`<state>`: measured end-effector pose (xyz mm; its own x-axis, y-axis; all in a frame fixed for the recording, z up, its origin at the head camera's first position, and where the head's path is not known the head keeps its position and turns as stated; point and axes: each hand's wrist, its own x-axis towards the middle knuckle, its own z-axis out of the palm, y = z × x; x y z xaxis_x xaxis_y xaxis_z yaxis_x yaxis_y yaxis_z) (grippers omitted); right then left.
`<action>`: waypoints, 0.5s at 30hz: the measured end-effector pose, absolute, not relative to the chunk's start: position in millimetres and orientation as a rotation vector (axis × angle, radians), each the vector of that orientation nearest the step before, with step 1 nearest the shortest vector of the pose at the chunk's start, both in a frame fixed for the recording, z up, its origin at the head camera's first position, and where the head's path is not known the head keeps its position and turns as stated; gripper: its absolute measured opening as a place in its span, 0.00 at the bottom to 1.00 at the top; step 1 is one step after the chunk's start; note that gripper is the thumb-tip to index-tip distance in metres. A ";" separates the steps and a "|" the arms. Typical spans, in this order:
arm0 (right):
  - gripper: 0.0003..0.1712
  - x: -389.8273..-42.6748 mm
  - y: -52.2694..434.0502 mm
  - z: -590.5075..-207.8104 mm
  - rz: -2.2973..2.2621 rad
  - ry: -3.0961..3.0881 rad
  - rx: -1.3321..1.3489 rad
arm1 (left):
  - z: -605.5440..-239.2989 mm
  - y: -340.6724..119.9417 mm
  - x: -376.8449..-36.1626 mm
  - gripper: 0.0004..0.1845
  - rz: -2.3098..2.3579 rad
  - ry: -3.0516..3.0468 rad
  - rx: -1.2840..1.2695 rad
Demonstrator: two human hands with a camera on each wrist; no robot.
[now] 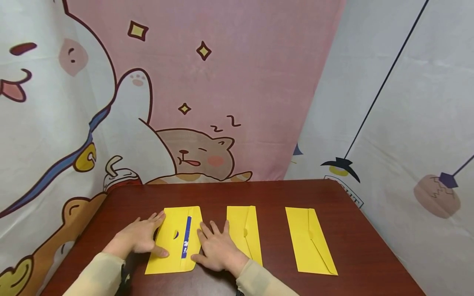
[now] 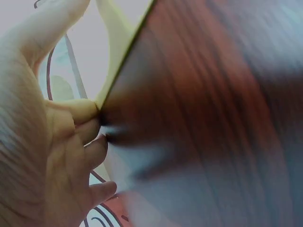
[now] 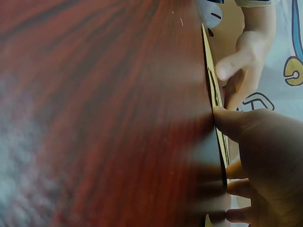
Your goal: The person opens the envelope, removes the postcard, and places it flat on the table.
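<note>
Three yellow envelopes lie in a row on the dark red table (image 1: 274, 193). The left envelope (image 1: 171, 255) has a blue card (image 1: 186, 237) showing at its flap. My left hand (image 1: 142, 237) rests flat on that envelope's left edge, fingers straight, thumb on the paper. My right hand (image 1: 216, 247) lies flat on its right edge with spread fingers. The middle envelope (image 1: 245, 230) and right envelope (image 1: 309, 240) lie untouched. In the left wrist view my fingers (image 2: 80, 142) touch the envelope's edge (image 2: 116, 71). In the right wrist view my thumb (image 3: 227, 122) meets the envelope's edge (image 3: 210, 85).
A cartoon-printed cloth (image 1: 207, 82) hangs behind the table and along both sides. Bare table surface runs along the far edge and at the right of the envelopes. My beige sleeves (image 1: 100, 275) come in at the near edge.
</note>
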<state>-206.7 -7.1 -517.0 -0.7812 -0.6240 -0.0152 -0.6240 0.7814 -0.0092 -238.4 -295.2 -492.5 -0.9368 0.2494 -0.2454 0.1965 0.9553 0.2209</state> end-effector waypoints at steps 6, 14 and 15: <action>0.47 -207.7 -6.1 -514.8 0.002 2.933 -1.016 | -488.9 -280.3 -243.3 0.68 0.229 2.898 0.304; 0.48 -205.9 -7.3 -514.2 0.045 2.918 -0.998 | -496.2 -260.2 -247.0 0.63 0.291 2.976 0.226; 0.47 -205.9 -7.6 -514.4 0.043 2.918 -0.998 | -497.4 -257.8 -246.8 0.63 0.296 2.984 0.217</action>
<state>-205.9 -7.6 -514.4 -0.7893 -0.6107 -0.0635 -0.6123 0.7905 0.0080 -246.8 -257.8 -497.4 -0.9805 0.1559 -0.1194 0.1293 0.9703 0.2046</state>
